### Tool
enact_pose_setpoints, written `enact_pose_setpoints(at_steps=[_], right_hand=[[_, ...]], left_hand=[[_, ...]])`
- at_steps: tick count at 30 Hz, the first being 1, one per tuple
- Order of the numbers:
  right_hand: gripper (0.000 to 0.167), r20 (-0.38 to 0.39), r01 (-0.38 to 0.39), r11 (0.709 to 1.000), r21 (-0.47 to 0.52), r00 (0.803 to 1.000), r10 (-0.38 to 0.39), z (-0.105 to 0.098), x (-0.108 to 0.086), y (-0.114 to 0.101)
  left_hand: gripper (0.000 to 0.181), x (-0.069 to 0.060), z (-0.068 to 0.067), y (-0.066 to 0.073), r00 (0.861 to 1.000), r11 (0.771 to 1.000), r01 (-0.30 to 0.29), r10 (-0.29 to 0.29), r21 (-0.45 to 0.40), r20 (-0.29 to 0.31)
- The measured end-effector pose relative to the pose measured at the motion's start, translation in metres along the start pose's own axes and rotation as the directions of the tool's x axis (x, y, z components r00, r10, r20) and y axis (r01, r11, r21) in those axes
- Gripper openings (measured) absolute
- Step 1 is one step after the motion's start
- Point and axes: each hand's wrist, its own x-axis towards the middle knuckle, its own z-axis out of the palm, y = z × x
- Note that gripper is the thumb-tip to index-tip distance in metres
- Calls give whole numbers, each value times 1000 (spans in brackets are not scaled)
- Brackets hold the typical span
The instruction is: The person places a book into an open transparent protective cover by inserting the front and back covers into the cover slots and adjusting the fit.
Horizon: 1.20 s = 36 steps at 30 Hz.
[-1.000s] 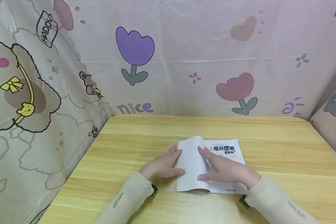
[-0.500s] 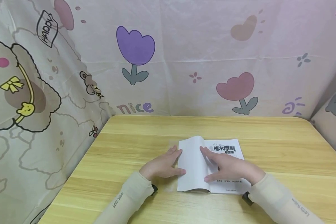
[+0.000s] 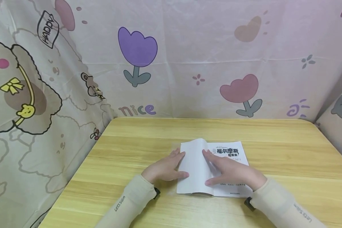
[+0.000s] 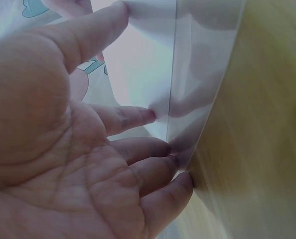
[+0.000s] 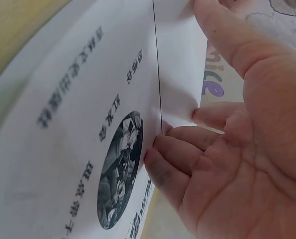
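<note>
An open book [image 3: 231,190] lies on the table, its white title page with dark Chinese characters facing up. The blank white cover leaf [image 3: 192,171] is turned to the left and bulges near the spine. My left hand [image 3: 165,166] rests its spread fingertips at the leaf's left edge, where a transparent plastic flap [image 4: 200,64] sticks out. My right hand [image 3: 233,169] touches the leaf near the fold with thumb and index finger, its other fingers on the title page. An oval dark picture [image 5: 120,169] on that page shows in the right wrist view.
The wooden table [image 3: 296,152] extends around the book. Behind it hangs a printed cloth [image 3: 188,47] with tulips and lettering, and another patterned cloth [image 3: 65,95] hangs along the left side. Dark wrist straps [image 3: 249,203] show below both hands.
The right hand shifted slightly right, then back left along the fold. The leaf's left edge has moved a little left and lies flatter. My left hand stays in place.
</note>
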Motion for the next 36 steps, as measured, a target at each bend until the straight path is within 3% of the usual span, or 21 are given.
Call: enact_pose_setpoints(at_steps=[14,26,36], right_hand=[[114,12,-6,1000,-15,1000,7,2,1,-5],[115,-8,-10,996,-92,1000,9,4,3,-15],[115,-16,-58,988,-145,998,56,7,9,-22]], left_hand=[[92,0,0,0,1000,1000,-6,6,4,2],[93,1,1,1,1000,1000,4,-4,26,0],[93,2,1,1,1000,1000,1,-1,28,2]])
